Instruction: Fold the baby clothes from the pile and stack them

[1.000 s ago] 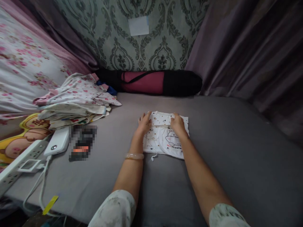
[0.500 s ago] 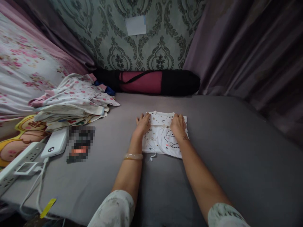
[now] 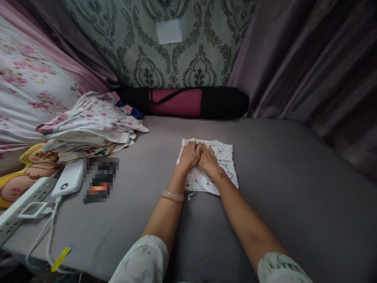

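Note:
A small white baby top (image 3: 225, 157) with dotted prints, a line-drawn figure and red lettering lies folded on the grey sheet. A white tie string hangs out past its lower edge. My left hand (image 3: 191, 155) rests flat on the left half of the garment, fingers stretched away from me. Beside it, my right hand (image 3: 207, 159) also lies flat on the cloth, and the two hands touch near the middle. Neither hand grips the fabric. The part of the print under my palms is hidden.
A heap of children's clothes (image 3: 97, 122) lies to the left. Near it are a white power bank (image 3: 67, 179) with a cable, a power strip (image 3: 26, 204) and a pixelated object (image 3: 100, 181). A long black and maroon bag (image 3: 176, 103) lies along the wall.
Both hands have moved inward from the garment's upper left and right sides to its middle. Their fingers have gone from curled at the edges to flat on the cloth.

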Action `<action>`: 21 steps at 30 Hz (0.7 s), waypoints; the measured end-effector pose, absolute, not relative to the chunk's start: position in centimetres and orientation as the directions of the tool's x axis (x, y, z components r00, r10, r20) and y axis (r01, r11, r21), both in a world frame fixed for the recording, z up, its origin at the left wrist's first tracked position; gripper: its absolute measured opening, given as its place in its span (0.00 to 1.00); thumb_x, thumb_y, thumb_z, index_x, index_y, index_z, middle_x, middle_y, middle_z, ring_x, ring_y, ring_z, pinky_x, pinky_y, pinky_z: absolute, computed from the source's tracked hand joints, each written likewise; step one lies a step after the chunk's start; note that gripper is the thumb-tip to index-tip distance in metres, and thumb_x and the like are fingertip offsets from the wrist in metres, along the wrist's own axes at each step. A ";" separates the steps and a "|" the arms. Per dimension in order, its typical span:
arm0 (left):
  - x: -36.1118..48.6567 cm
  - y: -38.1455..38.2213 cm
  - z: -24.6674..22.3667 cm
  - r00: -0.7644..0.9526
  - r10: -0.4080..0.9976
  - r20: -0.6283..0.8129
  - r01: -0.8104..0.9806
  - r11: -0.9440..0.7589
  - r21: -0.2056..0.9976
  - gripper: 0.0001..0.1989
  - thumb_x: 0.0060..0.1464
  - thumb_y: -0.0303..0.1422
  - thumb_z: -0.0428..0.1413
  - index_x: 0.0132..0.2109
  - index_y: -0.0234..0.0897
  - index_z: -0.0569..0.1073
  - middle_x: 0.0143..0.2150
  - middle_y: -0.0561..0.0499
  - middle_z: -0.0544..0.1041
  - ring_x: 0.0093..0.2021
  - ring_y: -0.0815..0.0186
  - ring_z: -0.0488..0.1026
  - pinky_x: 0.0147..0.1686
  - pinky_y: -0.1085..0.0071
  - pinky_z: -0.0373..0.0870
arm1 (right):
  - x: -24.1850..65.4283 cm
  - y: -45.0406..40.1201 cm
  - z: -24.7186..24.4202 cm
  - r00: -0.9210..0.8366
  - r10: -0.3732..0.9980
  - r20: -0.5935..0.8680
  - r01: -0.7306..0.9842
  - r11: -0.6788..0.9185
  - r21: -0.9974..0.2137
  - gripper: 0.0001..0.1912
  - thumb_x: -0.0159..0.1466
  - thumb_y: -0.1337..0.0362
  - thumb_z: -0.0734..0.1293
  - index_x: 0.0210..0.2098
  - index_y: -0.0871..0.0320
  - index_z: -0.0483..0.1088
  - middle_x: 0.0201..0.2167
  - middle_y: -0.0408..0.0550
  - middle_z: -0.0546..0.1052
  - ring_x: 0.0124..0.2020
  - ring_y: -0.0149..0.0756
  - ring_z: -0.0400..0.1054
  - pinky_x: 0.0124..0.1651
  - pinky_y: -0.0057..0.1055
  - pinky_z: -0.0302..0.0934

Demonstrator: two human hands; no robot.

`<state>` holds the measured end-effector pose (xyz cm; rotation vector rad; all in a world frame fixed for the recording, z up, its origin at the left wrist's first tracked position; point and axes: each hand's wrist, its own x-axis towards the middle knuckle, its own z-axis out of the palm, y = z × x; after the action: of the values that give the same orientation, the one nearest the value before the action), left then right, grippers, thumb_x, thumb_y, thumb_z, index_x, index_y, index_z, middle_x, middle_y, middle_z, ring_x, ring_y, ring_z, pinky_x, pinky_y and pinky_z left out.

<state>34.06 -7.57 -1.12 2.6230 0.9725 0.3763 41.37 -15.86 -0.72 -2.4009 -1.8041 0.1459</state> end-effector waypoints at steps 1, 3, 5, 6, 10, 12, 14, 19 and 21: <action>34.0 -7.5 -1.3 0.723 0.680 0.124 0.603 -0.708 0.367 0.25 0.67 0.38 0.35 0.61 0.26 0.62 0.64 0.36 0.64 0.66 0.56 0.57 0.65 0.57 0.51 | 41.4 -15.9 -0.7 0.277 0.961 0.001 0.948 -0.273 -0.165 0.34 0.67 0.60 0.52 0.69 0.70 0.45 0.70 0.57 0.48 0.70 0.46 0.39 0.69 0.44 0.33; 33.9 -7.5 -1.6 0.695 0.712 0.099 0.648 -0.681 0.341 0.26 0.67 0.38 0.34 0.63 0.27 0.61 0.66 0.37 0.62 0.68 0.56 0.54 0.66 0.57 0.49 | 41.5 -15.9 -0.7 0.286 0.958 0.014 0.945 -0.280 -0.171 0.33 0.68 0.61 0.51 0.69 0.70 0.46 0.70 0.56 0.49 0.70 0.44 0.40 0.69 0.42 0.33; 33.7 -7.4 -1.8 0.672 0.735 0.091 0.683 -0.663 0.305 0.26 0.67 0.38 0.34 0.64 0.28 0.61 0.67 0.38 0.60 0.68 0.56 0.53 0.66 0.56 0.49 | 41.6 -16.0 -0.8 0.332 0.942 0.039 0.929 -0.320 -0.185 0.31 0.68 0.62 0.49 0.68 0.70 0.48 0.69 0.56 0.51 0.70 0.44 0.41 0.69 0.41 0.34; 33.5 -7.4 -1.9 0.663 0.742 0.099 0.696 -0.659 0.285 0.26 0.67 0.38 0.35 0.64 0.28 0.60 0.68 0.39 0.59 0.69 0.55 0.52 0.66 0.55 0.49 | 41.6 -16.0 -0.8 0.365 0.930 0.051 0.917 -0.350 -0.190 0.31 0.69 0.62 0.48 0.68 0.71 0.49 0.69 0.56 0.52 0.70 0.44 0.42 0.69 0.41 0.34; 33.1 -7.4 -2.2 0.639 0.756 0.140 0.725 -0.654 0.216 0.27 0.66 0.37 0.36 0.66 0.28 0.58 0.69 0.40 0.56 0.70 0.56 0.50 0.65 0.55 0.50 | 42.0 -16.4 -0.8 0.470 0.881 0.063 0.872 -0.452 -0.188 0.31 0.70 0.61 0.47 0.67 0.73 0.51 0.68 0.58 0.53 0.69 0.44 0.42 0.69 0.41 0.33; 33.0 -7.4 -2.3 0.619 0.774 0.138 0.746 -0.633 0.206 0.28 0.66 0.39 0.35 0.66 0.28 0.57 0.69 0.39 0.56 0.70 0.55 0.49 0.66 0.55 0.49 | 42.3 -16.6 -0.9 0.504 0.862 0.060 0.854 -0.486 -0.185 0.31 0.70 0.60 0.47 0.67 0.73 0.51 0.69 0.59 0.52 0.69 0.45 0.42 0.68 0.41 0.34; 32.9 -7.4 -2.3 0.596 0.794 0.116 0.766 -0.606 0.213 0.30 0.65 0.41 0.35 0.67 0.28 0.57 0.69 0.39 0.55 0.70 0.53 0.49 0.66 0.54 0.48 | 42.6 -16.7 -1.0 0.539 0.840 0.054 0.833 -0.522 -0.185 0.31 0.70 0.60 0.47 0.67 0.74 0.50 0.69 0.60 0.51 0.69 0.46 0.41 0.68 0.41 0.35; 32.8 -7.2 -2.1 0.568 0.817 0.098 0.785 -0.573 0.234 0.31 0.64 0.44 0.35 0.68 0.30 0.55 0.70 0.41 0.54 0.69 0.51 0.50 0.66 0.52 0.47 | 42.9 -16.7 -1.5 0.626 0.776 0.080 0.773 -0.603 -0.199 0.32 0.69 0.60 0.49 0.66 0.76 0.50 0.69 0.63 0.50 0.69 0.49 0.41 0.67 0.43 0.36; 32.8 -7.2 -2.1 0.566 0.820 0.088 0.787 -0.569 0.238 0.31 0.64 0.44 0.35 0.68 0.32 0.55 0.70 0.42 0.53 0.69 0.51 0.49 0.66 0.51 0.46 | 42.9 -16.7 -1.6 0.641 0.763 0.082 0.760 -0.616 -0.207 0.32 0.69 0.60 0.49 0.66 0.76 0.49 0.69 0.64 0.50 0.69 0.50 0.42 0.67 0.43 0.36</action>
<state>32.75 -7.21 -2.08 2.6242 1.3601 0.2816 42.91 -16.72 -1.56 -2.6389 -1.2440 0.0207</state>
